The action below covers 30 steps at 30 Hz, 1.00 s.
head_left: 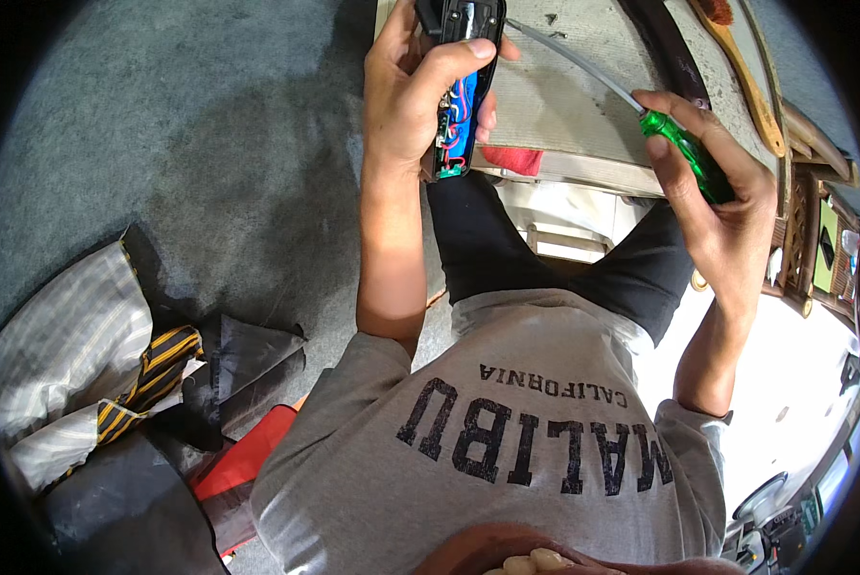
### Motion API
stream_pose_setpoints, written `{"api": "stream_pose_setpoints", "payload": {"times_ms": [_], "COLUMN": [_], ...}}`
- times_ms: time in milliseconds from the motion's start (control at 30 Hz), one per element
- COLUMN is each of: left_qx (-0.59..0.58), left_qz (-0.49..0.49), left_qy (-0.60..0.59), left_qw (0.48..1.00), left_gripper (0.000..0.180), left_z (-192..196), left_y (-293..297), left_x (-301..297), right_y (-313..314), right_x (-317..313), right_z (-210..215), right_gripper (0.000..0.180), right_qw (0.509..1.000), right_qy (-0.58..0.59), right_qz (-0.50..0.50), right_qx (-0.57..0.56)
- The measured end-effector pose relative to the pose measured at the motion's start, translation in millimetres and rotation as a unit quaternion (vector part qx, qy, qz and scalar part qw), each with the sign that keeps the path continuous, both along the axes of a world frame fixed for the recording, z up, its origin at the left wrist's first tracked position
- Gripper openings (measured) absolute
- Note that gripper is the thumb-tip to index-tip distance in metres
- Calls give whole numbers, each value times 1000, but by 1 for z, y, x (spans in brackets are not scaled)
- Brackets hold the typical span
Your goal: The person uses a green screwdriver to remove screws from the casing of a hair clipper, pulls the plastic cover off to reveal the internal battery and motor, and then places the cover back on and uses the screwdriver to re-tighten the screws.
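While the left hand [420,91] grips it — opened black device [464,86], right hand [727,201] on screwdriver [684,149].

No packages, labels or signs identifiable. Possible screen [830,479]: pale rectangular panel at lower right corner of view, too blurred and small to confirm.

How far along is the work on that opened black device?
Done: the black device is open, coloured wires exposed. In hand: left hand grips it; right hand holds a green-handled screwdriver, tip towards it. Left: the device remains uncovered.
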<state>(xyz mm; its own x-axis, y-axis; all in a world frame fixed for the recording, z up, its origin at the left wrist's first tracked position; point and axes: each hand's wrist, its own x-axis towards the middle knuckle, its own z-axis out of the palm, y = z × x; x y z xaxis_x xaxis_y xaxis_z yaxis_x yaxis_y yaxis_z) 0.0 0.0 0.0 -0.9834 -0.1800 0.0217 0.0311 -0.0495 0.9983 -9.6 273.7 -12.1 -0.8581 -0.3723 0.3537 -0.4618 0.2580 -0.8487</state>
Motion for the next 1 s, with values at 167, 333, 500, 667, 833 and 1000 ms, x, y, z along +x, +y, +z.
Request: {"api": "stream_pose_setpoints", "payload": {"times_ms": [167, 333, 500, 667, 833, 1000], "left_qx": [11, 13, 10, 19, 15, -30], "left_qz": [7, -4, -5, -6, -20, -59], "left_qy": [-20, -5, -5, -6, 14, 92], "left_qw": [1000, 1000, 1000, 1000, 1000, 994], "left_gripper": [53, 53, 52, 55, 60, 66], "left_z": [4, 5, 0, 5, 5, -19], "left_y": [3, 1, 1, 7, 8, -3], "left_x": [1, 0, 0, 2, 2, -6], "right_y": [1, -4, -1, 1, 5, 24], "right_x": [-1, -1, -4, -4, -3, -16], "right_z": [4, 4, 1, 4, 2, 33], "right_gripper": [24, 25, 26, 25, 26, 37], "right_qw": [1000, 1000, 1000, 1000, 1000, 979], "right_qy": [-9, -2, 20, 14, 6, -133], "right_qz": [7, 3, -2, 3, 22, 135], "right_qx": [1, -8, -3, 5, 20, 79]}}
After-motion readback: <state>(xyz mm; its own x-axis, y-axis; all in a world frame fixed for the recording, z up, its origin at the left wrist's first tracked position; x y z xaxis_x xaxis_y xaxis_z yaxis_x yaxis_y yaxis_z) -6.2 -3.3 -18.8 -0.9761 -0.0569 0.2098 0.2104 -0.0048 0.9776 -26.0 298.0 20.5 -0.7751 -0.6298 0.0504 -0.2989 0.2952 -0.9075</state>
